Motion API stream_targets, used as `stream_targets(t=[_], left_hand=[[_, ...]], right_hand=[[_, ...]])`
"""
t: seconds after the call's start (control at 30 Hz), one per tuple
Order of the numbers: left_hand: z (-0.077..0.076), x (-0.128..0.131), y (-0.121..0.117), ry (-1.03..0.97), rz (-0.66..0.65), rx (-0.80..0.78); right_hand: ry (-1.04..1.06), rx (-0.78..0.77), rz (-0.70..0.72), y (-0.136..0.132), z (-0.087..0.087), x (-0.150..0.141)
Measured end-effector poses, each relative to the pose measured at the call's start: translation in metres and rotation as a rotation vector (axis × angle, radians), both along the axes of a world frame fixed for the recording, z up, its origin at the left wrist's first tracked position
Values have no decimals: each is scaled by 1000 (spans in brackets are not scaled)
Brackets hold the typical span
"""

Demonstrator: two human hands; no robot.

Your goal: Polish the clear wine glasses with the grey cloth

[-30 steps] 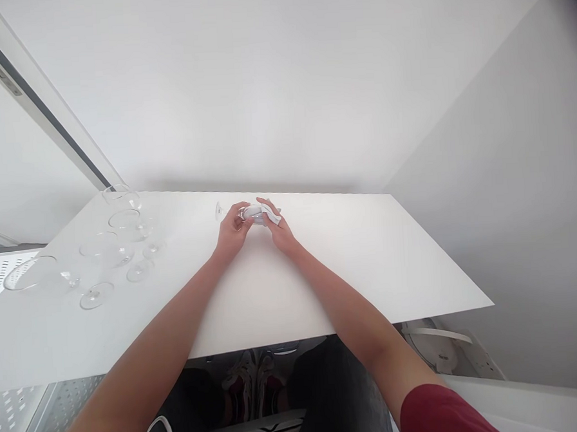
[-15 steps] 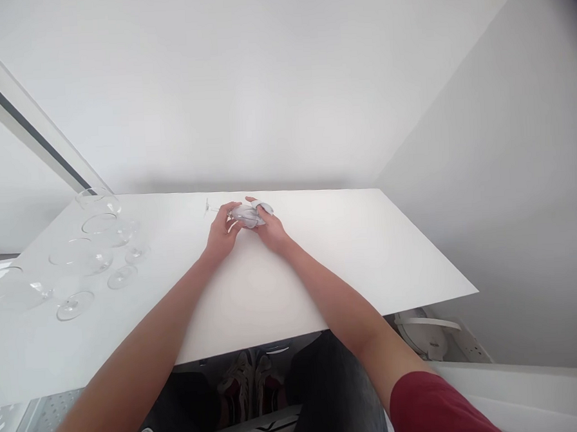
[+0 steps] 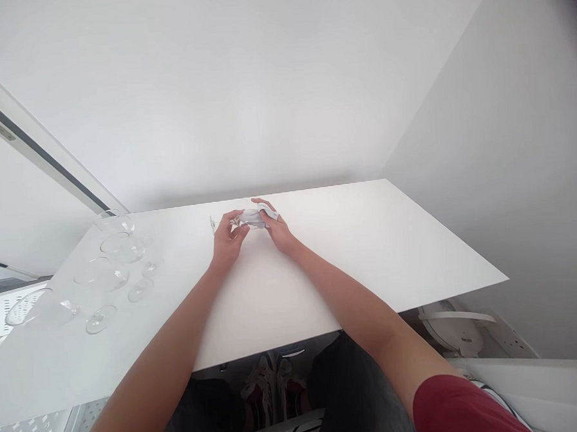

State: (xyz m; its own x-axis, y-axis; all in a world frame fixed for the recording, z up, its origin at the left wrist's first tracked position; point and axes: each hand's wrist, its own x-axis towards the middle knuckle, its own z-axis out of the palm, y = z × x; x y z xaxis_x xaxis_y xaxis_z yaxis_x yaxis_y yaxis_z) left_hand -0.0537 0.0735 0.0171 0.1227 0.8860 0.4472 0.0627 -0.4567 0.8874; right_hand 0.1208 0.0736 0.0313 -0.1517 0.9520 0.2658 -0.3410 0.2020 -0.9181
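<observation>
A stemmed glass (image 3: pixel 249 219) lies sideways between my two hands, just above the far middle of the white table (image 3: pixel 367 244); its foot points left. My left hand (image 3: pixel 228 237) has its fingers curled around the lower bowl near the stem. At the rim end, my right hand (image 3: pixel 278 229) grips a white cloth (image 3: pixel 267 210). Some of the pale cloth seems to show through the bowl, though the clear glass makes its extent hard to see.
Several clear stemmed glasses (image 3: pixel 101 275) stand together on the table's left side. A white wall (image 3: pixel 243 83) rises behind the table, and another wall (image 3: pixel 522 165) is at the right. Below the right edge sits a round white object (image 3: pixel 453 331).
The view has turned slightly left, so the table and glasses appear further right. Both hands still hold the glass and cloth, with the cloth bunched slightly differently at the rim.
</observation>
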Motion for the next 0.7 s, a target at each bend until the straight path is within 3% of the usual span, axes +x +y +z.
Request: stream_targets(t=[0.13, 0.27, 0.37, 0.43, 0.53, 0.63, 0.7], left_hand=[[-2, -2, 2, 54, 40, 25], [-4, -3, 4, 70, 36, 0], [0, -1, 2, 81, -48, 14], [3, 2, -1, 105, -170, 26], [5, 4, -5, 104, -314, -12], [5, 2, -3, -60, -276, -143], [7, -2, 0, -217, -265, -323]], right_hand=[[58, -71, 118, 5, -3, -1], [81, -71, 61, 12, -7, 2], [37, 16, 29, 12, -7, 2], [80, 25, -47, 13, -8, 2], [188, -81, -184, 21, -13, 6], [283, -182, -352, 33, -17, 17], [295, -161, -436, 37, -17, 27]])
